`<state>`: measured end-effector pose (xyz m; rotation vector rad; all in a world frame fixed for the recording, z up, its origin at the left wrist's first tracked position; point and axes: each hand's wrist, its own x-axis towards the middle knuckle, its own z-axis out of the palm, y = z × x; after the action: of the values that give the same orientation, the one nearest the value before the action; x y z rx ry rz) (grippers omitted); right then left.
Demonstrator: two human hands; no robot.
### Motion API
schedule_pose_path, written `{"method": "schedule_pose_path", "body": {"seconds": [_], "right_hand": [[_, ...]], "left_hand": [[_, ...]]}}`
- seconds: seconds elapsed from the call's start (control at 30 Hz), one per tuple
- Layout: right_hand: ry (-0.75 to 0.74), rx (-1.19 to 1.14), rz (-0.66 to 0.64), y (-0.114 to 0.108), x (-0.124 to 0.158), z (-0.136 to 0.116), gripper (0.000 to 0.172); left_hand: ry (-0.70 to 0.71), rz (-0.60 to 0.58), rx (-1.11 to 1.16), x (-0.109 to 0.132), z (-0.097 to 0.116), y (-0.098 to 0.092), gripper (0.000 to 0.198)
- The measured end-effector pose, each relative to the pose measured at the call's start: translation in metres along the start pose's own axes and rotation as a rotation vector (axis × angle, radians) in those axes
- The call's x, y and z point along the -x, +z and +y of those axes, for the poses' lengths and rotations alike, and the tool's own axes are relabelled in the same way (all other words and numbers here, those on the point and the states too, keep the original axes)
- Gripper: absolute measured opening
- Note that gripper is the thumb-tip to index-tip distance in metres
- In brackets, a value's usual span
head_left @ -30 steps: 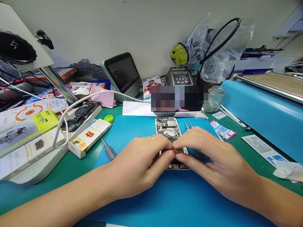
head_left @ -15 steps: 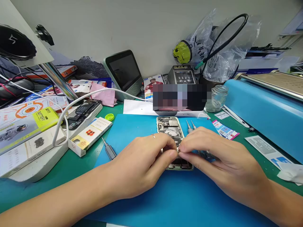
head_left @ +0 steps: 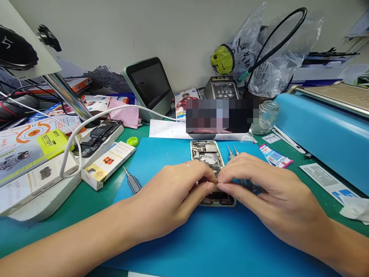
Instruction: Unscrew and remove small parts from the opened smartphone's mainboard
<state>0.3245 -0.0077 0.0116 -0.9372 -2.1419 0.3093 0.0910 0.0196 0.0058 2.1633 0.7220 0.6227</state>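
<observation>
An opened phone [head_left: 206,152] lies face up on the blue mat [head_left: 184,246], its inner parts exposed. Over its lower half, my left hand [head_left: 184,196] pinches with thumb and forefinger close together. My right hand [head_left: 262,188] meets it from the other side, thumb and forefinger pinched too. Between the two sets of fingertips is something tiny, too small to name. My hands cover part of the phone's middle. Behind my right hand, several screwdrivers [head_left: 232,152] are partly hidden. Another screwdriver [head_left: 132,181] rests left of my left hand.
At the left are a slim white box [head_left: 111,163], a second opened phone [head_left: 100,134], battery boxes [head_left: 34,154] and a white cable [head_left: 67,156]. Behind the mat stand a screen device [head_left: 151,84] and a glass jar [head_left: 266,117]. A blue-covered machine [head_left: 323,130] is at the right.
The whole view has shifted slightly. Both hands stay pinched together above the phone, with only a small movement of the fingertips.
</observation>
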Motion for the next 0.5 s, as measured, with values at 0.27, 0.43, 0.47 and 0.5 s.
{"method": "schedule_pose_path", "body": {"seconds": [0.27,0.43,0.47,0.5], "right_hand": [[0.058,-0.037,0.003,0.0024,-0.0016,-0.0009,0.01],[0.063,-0.044,0.006,0.0052,-0.0014,-0.0009,0.011],[0.061,-0.041,0.005,0.0054,-0.0014,-0.001,0.011],[0.057,-0.039,0.004,0.0054,-0.0015,-0.001,0.012]], "left_hand": [[-0.01,-0.01,0.002,0.0027,0.0009,-0.0001,0.01],[-0.002,0.012,-0.011,0.0001,-0.0017,0.001,0.01],[0.002,0.013,-0.017,-0.0004,-0.0021,0.001,0.01],[0.008,0.013,-0.024,-0.0007,-0.0024,0.001,0.01]]}}
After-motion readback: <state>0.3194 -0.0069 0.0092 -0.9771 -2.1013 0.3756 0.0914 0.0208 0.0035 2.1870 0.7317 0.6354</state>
